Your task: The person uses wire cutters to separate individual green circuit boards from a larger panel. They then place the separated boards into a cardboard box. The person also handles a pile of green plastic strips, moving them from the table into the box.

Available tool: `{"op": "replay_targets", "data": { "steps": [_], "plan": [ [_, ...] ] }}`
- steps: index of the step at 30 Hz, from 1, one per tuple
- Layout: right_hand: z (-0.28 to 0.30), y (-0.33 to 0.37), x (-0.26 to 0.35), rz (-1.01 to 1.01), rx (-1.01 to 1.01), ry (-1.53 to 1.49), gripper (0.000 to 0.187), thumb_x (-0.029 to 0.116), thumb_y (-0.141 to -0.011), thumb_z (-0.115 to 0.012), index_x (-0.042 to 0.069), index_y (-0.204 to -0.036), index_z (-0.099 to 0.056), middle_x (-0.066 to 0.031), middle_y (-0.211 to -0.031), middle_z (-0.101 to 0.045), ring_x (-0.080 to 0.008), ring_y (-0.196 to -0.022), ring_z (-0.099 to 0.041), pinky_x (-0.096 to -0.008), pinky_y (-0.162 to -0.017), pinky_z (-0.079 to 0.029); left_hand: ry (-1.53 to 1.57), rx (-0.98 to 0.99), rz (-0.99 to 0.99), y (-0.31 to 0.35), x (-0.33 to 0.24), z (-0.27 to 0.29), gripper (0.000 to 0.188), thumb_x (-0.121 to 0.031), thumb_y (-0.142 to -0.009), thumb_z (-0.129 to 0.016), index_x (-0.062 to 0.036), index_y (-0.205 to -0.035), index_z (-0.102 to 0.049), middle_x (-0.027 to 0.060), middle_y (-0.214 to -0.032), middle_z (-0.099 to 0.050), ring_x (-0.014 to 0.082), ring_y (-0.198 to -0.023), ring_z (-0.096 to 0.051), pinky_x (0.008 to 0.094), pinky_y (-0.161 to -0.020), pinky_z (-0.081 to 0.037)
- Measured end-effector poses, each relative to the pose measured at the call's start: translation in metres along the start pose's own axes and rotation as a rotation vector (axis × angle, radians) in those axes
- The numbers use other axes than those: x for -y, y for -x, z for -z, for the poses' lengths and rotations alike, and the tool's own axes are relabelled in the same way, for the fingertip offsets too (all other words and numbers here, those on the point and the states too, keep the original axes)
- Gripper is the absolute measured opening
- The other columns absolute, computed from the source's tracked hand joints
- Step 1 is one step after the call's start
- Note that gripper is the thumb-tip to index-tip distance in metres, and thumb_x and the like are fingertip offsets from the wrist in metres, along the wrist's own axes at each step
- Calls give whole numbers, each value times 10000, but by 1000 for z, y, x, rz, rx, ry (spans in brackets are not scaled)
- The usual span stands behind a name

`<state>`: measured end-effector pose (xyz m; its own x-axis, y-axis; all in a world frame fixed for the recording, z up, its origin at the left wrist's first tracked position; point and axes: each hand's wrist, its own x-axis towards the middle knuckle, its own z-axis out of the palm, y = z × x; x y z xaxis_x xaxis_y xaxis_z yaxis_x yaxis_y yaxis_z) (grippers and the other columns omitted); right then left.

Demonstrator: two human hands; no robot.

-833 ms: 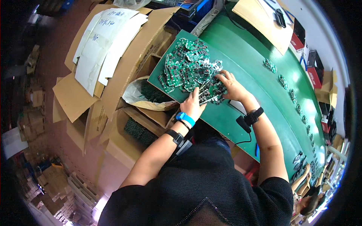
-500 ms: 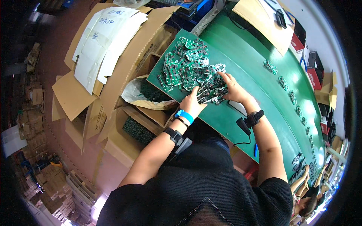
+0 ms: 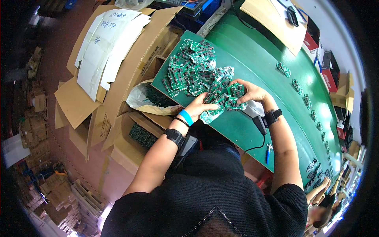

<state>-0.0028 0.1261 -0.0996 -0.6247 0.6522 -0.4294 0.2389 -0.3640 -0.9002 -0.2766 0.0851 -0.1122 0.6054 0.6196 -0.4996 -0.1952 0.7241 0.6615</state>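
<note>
A: Since the earlier frame, the boards (image 3: 223, 102) between our hands have tipped from edge-on to flatter, green faces showing; our right hand (image 3: 245, 93) has shifted slightly right, our left hand (image 3: 199, 103) slightly left.

B: How do we stand with each grip?

A: Our left is closed around the near-left boards, thumb over the top; our right pinches the far-right ones between thumb and fingers; how firmly, we cannot tell.

B: And where do they sit?

A: Over the green bench (image 3: 244, 134), at the near right side of the pile (image 3: 193, 69); whether they touch it, we cannot tell.

B: What makes for good handling here?

A: We'd best hold edges, keeping thumbs off the small parts; support both ends, since a fanned bunch could slide apart; avoid dragging one face across another; keep the wrist cable (image 3: 263, 140) clear.
</note>
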Motion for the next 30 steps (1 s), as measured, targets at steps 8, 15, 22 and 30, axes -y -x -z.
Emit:
{"op": "replay_targets", "data": {
  "steps": [8,15,22,30],
  "plan": [
    [-22,27,-5,86,-389,-372,731,41,-682,-729,23,-1344,-419,-48,-1207,-564,-152,-1121,-509,-304,-982,-408,277,-24,0,-15,4,-11,641,40,-820,-618,-163,-1372,-363,54,-1167,-585,185,-970,-632,355,-716,-582],
    [-33,54,-21,243,-784,-607,607,28,-729,-658,19,-1296,-443,-90,-1157,-585,-193,-1029,-589,-341,-927,-471,305,-22,-29,-21,6,-21,643,50,-856,-536,-227,-1399,-331,53,-1246,-544,226,-1060,-596,407,-812,-556],
    [-87,29,-3,273,-902,-517,496,59,-782,-675,32,-1240,-484,-66,-1094,-590,-155,-988,-562,-314,-880,-456,421,-25,-24,-37,21,-37,654,-18,-810,-540,-261,-1383,-337,30,-1216,-550,195,-1038,-584,395,-747,-549],
    [-110,34,-20,201,-898,-386,717,81,-812,-677,53,-1415,-292,-92,-1248,-504,-179,-1115,-503,-339,-967,-407,366,95,-131,-40,17,-49,753,-270,-797,-723,-251,-1409,-284,30,-1285,-502,233,-1173,-505,478,-928,-465]
  ]
}}
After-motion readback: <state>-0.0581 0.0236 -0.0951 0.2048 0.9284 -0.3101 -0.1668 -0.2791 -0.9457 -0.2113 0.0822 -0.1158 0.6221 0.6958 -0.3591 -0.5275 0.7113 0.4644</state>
